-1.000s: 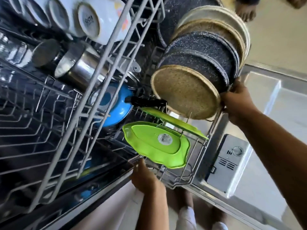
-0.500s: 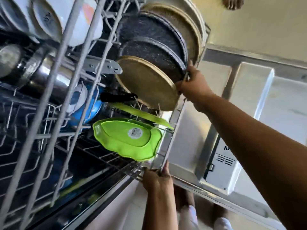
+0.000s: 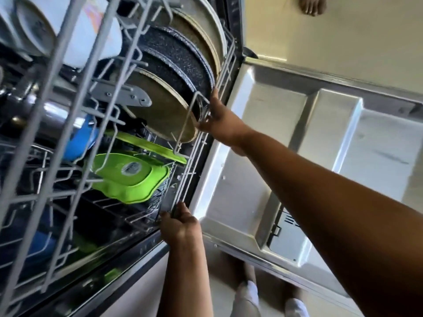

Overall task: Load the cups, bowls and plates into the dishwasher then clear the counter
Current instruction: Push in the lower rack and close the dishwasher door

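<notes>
Well, dishwasher door [image 3: 320, 156]: folded down flat to the right of the racks, steel inner face up.
Upper rack [image 3: 129, 53]: grey wire, nearest the camera and blurred, with white bowls [image 3: 91, 35] tipped over in it at top left.
Lower rack [image 3: 193, 161]: underneath, front rim beside the door's hinge edge.
Round plates [image 3: 178, 62]: standing on edge in a row at the lower rack's far side, tan plate [image 3: 160, 110] in front, dark speckled ones behind it.
Green plates [image 3: 132, 179]: tilted below the tan plate, between the two grips.
Right grip [image 3: 219, 120]: curled on the lower rack's front rim, just beside the tan plate's edge.
Left grip [image 3: 180, 225]: at the rim's near corner, just below the green plates; pinching or only pressing, cannot tell.
</notes>
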